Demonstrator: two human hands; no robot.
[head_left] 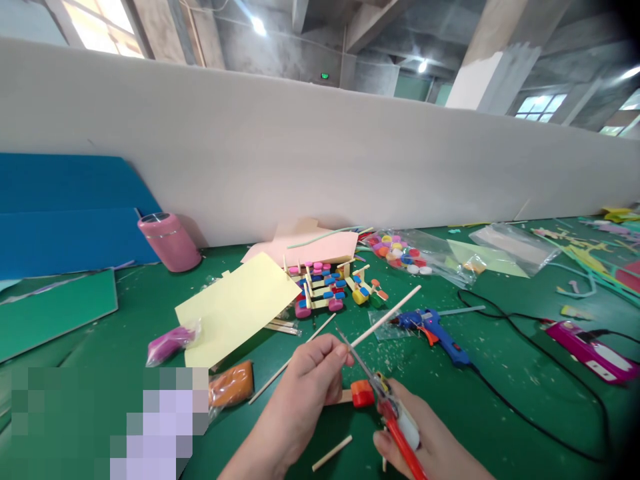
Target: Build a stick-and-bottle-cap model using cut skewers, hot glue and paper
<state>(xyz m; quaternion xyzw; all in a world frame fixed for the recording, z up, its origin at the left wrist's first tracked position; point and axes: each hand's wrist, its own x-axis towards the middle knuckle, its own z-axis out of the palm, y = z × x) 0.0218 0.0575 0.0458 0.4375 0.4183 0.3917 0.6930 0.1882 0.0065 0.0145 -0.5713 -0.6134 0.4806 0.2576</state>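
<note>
My left hand (pixel 315 373) pinches the lower end of a thin wooden stick (pixel 387 314), which points up and to the right. My right hand (pixel 420 427) is closed on red-handled scissors (pixel 395 420). Their blades lie close to the stick beside my left fingertips; whether they touch it cannot be made out. Between the hands is a red-orange clay piece (pixel 362 393) on a flat wooden strip. A short cut stick (pixel 332 453) lies on the table below. Farther back stand small models of sticks and coloured clay (pixel 320 287).
A blue glue gun (pixel 440 333) and its black cord lie to the right, near a magenta device (pixel 593 351). Yellow paper (pixel 240 307), orange clay (pixel 231 384) and a pink cup (pixel 170 241) are at left. A bag of coloured caps (pixel 400 252) lies by the white partition (pixel 320 153).
</note>
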